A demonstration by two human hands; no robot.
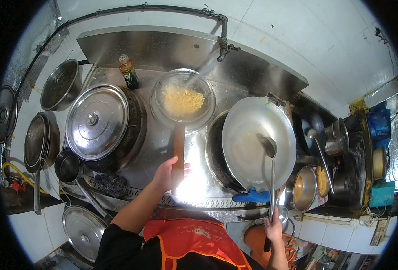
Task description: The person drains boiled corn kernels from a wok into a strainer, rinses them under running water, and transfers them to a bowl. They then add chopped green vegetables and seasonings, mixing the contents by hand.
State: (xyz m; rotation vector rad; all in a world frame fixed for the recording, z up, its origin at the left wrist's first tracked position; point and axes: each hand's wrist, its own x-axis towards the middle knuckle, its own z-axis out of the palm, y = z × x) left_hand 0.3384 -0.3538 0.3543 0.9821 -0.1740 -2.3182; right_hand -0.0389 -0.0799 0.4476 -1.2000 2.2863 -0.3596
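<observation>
My left hand (168, 173) holds the wooden handle (178, 145) of a round wire-mesh strainer (183, 77). Yellow kernels, apparently corn (185, 101), lie in the mesh under a pale stream of water (204, 72) from the wall tap (223, 50). Beneath the strainer is a round metal basin (155, 114), mostly covered by it. My right hand (273, 226) grips the long handle of a metal ladle (270, 146), whose bowl is inside a pale metal wok (249, 128). The wok tilts on a dark burner ring (215, 162), with a blue cloth (251, 195) at its near rim.
On the left stand a lidded pot (97, 121), a saucepan (67, 165) and a dark scouring pad (109, 185). A sauce bottle (128, 72) is by the steel backsplash (145, 44). At right are a pot of orange-brown liquid (300, 189) and another ladle (322, 158).
</observation>
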